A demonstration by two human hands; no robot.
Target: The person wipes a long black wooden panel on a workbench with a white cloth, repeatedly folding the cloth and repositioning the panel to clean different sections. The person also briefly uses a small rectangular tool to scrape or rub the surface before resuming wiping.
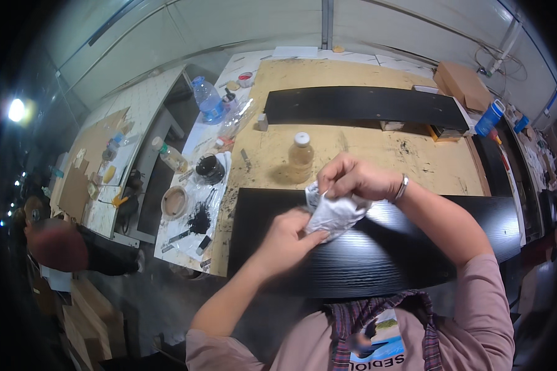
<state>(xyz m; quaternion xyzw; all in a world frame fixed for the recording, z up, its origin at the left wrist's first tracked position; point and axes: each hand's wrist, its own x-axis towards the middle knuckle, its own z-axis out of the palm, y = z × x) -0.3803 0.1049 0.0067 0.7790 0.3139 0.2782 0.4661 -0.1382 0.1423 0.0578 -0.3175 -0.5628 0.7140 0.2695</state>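
Both hands grip a crumpled white cloth above a glossy black board lying along the near side of the workbench. My left hand pinches the cloth's lower left side between thumb and fingers. My right hand, with a bracelet at the wrist, holds its upper edge with bent fingers. Just beyond the cloth stands a capped clear bottle of yellowish liquid. Farther back, a second black board rests raised on small blocks.
At the left of the bench are a jar of black stuff, a round tub, a green-capped bottle and a large blue-tinted bottle. A blue canister and cardboard box stand far right. Another person is at the left.
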